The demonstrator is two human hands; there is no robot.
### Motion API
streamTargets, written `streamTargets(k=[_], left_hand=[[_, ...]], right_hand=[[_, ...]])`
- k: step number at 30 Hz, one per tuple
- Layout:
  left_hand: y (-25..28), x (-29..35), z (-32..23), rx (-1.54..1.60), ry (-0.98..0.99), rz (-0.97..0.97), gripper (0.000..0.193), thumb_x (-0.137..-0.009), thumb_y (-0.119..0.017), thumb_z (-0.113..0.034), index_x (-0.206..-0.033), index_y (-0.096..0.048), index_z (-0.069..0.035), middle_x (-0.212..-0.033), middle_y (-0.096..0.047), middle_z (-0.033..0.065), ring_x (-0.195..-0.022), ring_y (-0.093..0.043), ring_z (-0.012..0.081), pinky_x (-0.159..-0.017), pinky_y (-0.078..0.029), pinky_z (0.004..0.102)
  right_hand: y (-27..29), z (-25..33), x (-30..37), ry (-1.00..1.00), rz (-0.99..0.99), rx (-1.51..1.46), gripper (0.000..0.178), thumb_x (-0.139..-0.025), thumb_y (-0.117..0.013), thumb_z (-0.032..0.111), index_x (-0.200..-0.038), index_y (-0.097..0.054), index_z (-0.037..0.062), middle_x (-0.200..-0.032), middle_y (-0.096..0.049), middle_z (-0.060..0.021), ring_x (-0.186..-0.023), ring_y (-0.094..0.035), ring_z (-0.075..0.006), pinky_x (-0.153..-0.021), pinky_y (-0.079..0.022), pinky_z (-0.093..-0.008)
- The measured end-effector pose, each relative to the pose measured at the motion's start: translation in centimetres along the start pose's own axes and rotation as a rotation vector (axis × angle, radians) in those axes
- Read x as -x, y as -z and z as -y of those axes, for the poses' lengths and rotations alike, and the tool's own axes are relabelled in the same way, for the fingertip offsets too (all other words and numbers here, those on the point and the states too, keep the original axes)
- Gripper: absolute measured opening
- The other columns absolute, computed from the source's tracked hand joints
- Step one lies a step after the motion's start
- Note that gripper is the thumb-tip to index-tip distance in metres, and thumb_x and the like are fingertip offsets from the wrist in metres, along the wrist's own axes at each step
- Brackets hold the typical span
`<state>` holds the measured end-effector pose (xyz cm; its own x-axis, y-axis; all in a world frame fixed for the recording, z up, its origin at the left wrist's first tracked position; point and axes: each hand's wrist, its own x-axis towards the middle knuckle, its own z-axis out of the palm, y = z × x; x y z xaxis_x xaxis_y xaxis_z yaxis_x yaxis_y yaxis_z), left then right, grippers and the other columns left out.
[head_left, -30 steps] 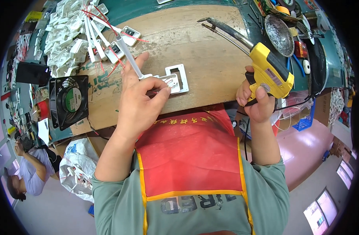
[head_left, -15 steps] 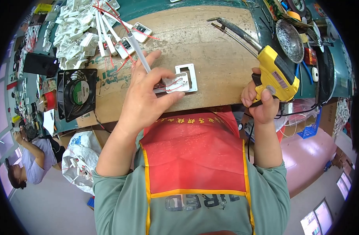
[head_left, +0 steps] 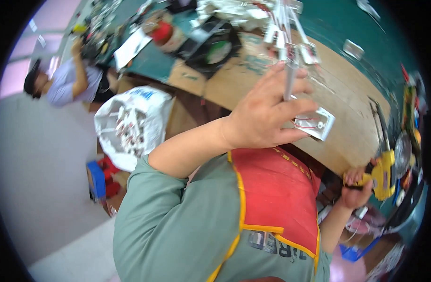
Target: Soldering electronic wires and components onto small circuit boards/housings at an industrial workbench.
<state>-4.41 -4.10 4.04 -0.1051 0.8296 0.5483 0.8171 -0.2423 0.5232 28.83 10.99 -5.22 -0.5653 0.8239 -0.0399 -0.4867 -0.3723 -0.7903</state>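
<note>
On my feed the left hand (head_left: 274,113) sits right of centre in the frame, thumb and index finger pinched on one white plastic housing (head_left: 313,123) with thin red wires inside it, and one pale tube (head_left: 289,82) rises between the fingers. Half a second ago I had that hand left of centre; my view has swung toward the person's left, so nearly everything now stands farther right, and much of it is smeared. The right hand (head_left: 358,190), at the right of the frame, is wrapped around the grip of one yellow soldering gun (head_left: 384,175), as it was before, its curved nose pointing to the top of the frame. Beneath both hands I see one wooden board (head_left: 349,136) on the green bench. Outward from there, one black fan (head_left: 220,51) has moved from the left side to the upper middle, below a pile of white cases (head_left: 229,14) too blurred for me to count. One lone white case (head_left: 353,49) now shows whole at upper right; before, only an edge poked in at the top. One white sack (head_left: 159,108) of parts lies left of centre, and one blue box (head_left: 96,181), earlier just a sliver, shows at lower left. One co-worker (head_left: 67,87) remains in view, now at upper left.
</note>
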Motion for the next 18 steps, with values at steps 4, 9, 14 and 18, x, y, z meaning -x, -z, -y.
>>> streamTargets(k=[4, 9, 14, 18], left_hand=[[7.9, 3.0, 0.8, -0.110, 0.259, -0.298, 0.048, -0.068, -0.087, -0.017, -0.111, -0.068, -0.008, -0.122, -0.062, 0.0129, -0.114, -0.060, 0.0297, -0.095, -0.049, 0.0389], [18.2, 12.6, 2.2, -0.360, 0.706, -0.709, 0.044, -0.077, -0.085, -0.012, -0.115, -0.064, -0.003, -0.124, -0.062, 0.0103, -0.113, -0.059, 0.0214, -0.099, -0.044, 0.0327], [24.4, 24.6, 2.5, -0.647, 1.112, -0.827, 0.063, -0.080, -0.083, -0.032, -0.125, -0.059, 0.005, -0.131, -0.058, 0.0167, -0.124, -0.053, 0.0281, -0.107, -0.039, 0.0372], [25.2, 27.3, 2.9, -0.710, 1.221, -1.145, 0.071, -0.079, -0.083, -0.032, -0.130, -0.054, 0.008, -0.129, -0.056, 0.0182, -0.129, -0.048, 0.0321, -0.106, -0.039, 0.0392]], right_hand=[[-0.6, 0.0, -0.9, 0.060, 0.058, 0.115, 0.069, -0.096, -0.062, 0.043, -0.144, -0.035, 0.0017, -0.075, -0.045, -0.0017, -0.058, -0.044, -0.0118, -0.053, -0.038, -0.0261], [-1.4, 0.0, -1.3, 0.065, 0.099, 0.141, 0.067, -0.097, -0.060, 0.042, -0.143, -0.035, 0.0009, -0.073, -0.045, -0.0020, -0.058, -0.044, -0.0112, -0.053, -0.037, -0.0252], [-1.6, -0.1, -1.5, 0.063, 0.111, 0.127, 0.066, -0.097, -0.059, 0.042, -0.143, -0.035, 0.0011, -0.073, -0.045, -0.0020, -0.056, -0.043, -0.0112, -0.052, -0.037, -0.0254], [-1.3, 0.1, -1.5, 0.047, 0.127, 0.106, 0.066, -0.097, -0.060, 0.042, -0.143, -0.035, 0.0011, -0.073, -0.045, -0.0019, -0.056, -0.043, -0.0111, -0.052, -0.037, -0.0255]])
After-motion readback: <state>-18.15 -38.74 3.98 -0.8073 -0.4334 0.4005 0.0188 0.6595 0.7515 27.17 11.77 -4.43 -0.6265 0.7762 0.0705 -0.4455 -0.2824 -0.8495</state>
